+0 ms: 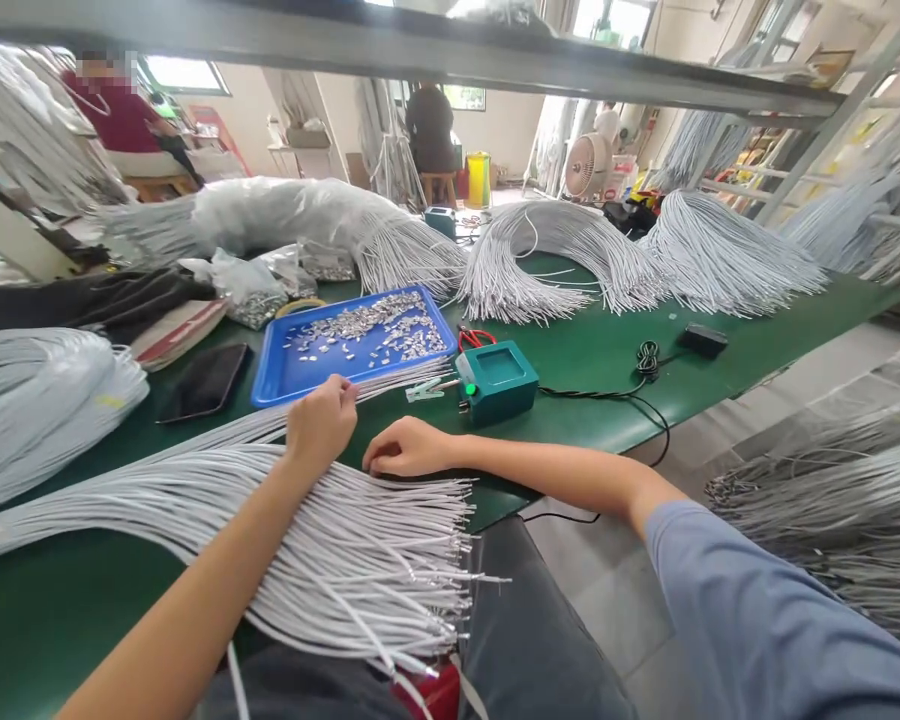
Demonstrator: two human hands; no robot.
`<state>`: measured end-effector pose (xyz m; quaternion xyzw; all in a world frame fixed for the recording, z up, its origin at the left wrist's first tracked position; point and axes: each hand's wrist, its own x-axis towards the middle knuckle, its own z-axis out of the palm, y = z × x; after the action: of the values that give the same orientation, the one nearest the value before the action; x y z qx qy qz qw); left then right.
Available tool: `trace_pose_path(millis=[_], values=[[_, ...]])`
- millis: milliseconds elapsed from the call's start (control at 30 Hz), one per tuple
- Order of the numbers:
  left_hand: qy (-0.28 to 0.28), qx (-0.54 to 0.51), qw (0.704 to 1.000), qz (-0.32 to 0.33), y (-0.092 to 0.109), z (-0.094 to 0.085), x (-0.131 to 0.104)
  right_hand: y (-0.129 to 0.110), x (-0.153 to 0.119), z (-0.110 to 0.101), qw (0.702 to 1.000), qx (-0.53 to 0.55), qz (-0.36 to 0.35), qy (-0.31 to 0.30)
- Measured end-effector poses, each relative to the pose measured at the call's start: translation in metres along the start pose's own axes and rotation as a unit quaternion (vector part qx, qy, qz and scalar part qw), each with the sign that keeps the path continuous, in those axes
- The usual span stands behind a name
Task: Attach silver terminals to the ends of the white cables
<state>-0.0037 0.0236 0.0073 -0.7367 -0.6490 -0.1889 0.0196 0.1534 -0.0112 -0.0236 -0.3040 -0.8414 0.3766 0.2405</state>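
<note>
Dark green worktop fills most of the view, far edge at twelve o'clock; beyond it sit a person in a dark red top at eleven o'clock and another in dark clothing at twelve, with a pale round fan at one. Near the middle, a broad fanned bundle of thin light-grey wires lies across the near part of the worktop, its loose ends pointing to three o'clock. The left hand is above the bundle's far side, fingers curled by the near rim of a shallow blue plastic tray; whether they pinch a wire cannot be told. The right hand is loosely bent at the bundle's far edge, fingertips turned to nine o'clock, and what it grasps, if anything, cannot be made out. At one o'clock from the left hand, the tray holds many small silvery metal pieces. From the right hand, a pale green clip lies near twelve o'clock and a teal box-shaped device at two. A black flat phone-like slab lies at ten o'clock from the left hand, and a large coil of grey wire at nine.
</note>
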Motion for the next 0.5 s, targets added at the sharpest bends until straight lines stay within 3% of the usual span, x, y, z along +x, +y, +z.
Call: trace_pose_path(millis=[133,233,300,433,500], values=[[0.010,-0.155,0.981,0.113,0.009,-0.007,-0.007,0.007,0.004,0.003,1.000,0.024,0.003,-0.006],[-0.041,-0.270,0.941,0.198,0.024,-0.013,-0.016,0.014,0.007,0.004,0.999,0.051,0.003,-0.015],[-0.106,-0.358,0.901,0.219,0.032,-0.016,-0.023,0.018,0.008,0.004,0.999,0.050,0.005,-0.015],[-0.313,-0.499,0.790,0.171,0.030,-0.015,-0.034,0.021,0.008,0.004,0.999,0.030,0.011,0.020],[-0.359,-0.564,0.736,0.108,0.024,-0.010,-0.036,0.021,0.006,0.005,0.998,0.020,0.021,0.049]])
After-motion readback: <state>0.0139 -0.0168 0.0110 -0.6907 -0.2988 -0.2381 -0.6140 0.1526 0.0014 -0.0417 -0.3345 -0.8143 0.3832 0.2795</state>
